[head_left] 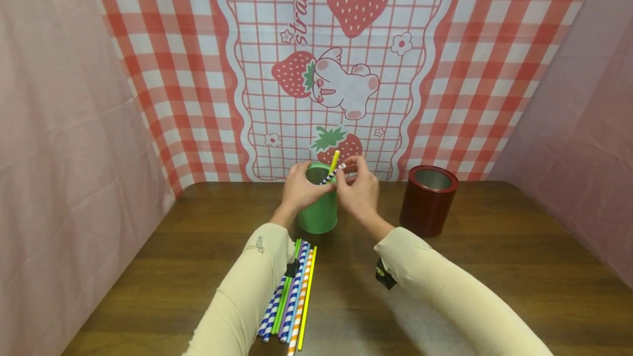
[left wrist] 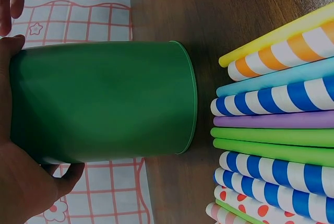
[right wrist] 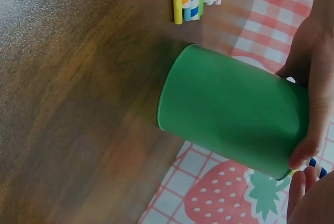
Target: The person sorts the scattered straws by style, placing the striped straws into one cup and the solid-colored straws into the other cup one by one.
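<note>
Currently, we hold the green can (head_left: 318, 218) in our left hand (head_left: 303, 187), its thumb and fingers curled round the sides close to the rim. The can is upright, toward the far middle of the wooden table (head_left: 356, 290), with its open mouth facing up. Our right hand (head_left: 360, 188) is just right of that mouth, thumb and fingertips brought narrowly together on the upper end of a dark-blue-and-white straw (head_left: 332, 175), which slants down leftward into the opening. Beside it a yellow straw (head_left: 334, 162) pokes up above the rim, steeper than the striped one; we cannot tell how deep either reaches.

Nearer to us and a little left, a row of straws (left wrist: 271, 98) lies side by side on the table, plain and patterned, partly under our left sleeve (head_left: 242, 290). Well to the right of the green can we see a dark red can (head_left: 427, 207), upright and open-topped. Behind everything, on the far side, hangs a checked cloth (head_left: 499, 43) printed with strawberries.
</note>
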Action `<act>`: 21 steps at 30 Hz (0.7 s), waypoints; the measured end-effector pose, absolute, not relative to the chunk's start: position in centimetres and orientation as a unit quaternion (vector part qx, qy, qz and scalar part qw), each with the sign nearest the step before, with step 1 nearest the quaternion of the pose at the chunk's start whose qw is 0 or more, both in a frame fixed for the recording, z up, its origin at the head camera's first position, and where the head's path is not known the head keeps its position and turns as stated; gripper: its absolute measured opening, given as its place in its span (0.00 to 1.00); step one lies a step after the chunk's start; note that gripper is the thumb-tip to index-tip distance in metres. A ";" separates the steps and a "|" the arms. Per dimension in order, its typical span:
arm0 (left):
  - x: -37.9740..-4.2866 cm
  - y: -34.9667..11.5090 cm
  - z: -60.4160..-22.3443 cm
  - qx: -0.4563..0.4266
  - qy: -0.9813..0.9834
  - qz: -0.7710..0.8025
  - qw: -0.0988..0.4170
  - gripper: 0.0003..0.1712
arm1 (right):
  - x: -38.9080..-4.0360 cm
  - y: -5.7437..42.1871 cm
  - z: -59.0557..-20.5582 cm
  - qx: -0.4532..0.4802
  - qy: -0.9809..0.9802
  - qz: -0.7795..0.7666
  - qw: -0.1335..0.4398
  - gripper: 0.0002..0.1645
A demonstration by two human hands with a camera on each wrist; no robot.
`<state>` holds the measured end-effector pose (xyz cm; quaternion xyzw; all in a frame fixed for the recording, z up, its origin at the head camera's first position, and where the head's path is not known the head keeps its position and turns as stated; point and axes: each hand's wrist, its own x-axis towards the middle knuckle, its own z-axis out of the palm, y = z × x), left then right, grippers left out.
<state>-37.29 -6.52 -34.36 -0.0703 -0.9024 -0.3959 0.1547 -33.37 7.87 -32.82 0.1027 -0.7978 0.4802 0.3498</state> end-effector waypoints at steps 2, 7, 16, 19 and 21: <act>-37.3 -6.5 -34.3 -0.070 -0.903 -0.394 0.153 0.55 | -33.4 7.7 -33.0 0.102 -0.800 0.479 0.346 0.11; -37.4 -6.5 -34.4 -0.068 -0.904 -0.396 0.146 0.54 | -33.3 7.5 -33.3 0.099 -0.804 0.475 0.344 0.10; -37.2 -6.6 -34.3 -0.068 -0.901 -0.401 0.149 0.54 | -33.3 7.3 -33.7 0.092 -0.813 0.467 0.335 0.10; -37.2 -6.6 -34.4 -0.066 -0.902 -0.401 0.148 0.54 | -33.3 7.3 -33.7 0.090 -0.818 0.465 0.327 0.11; -37.3 -6.5 -34.4 -0.064 -0.902 -0.399 0.148 0.54 | -33.2 7.3 -33.8 0.090 -0.820 0.463 0.325 0.11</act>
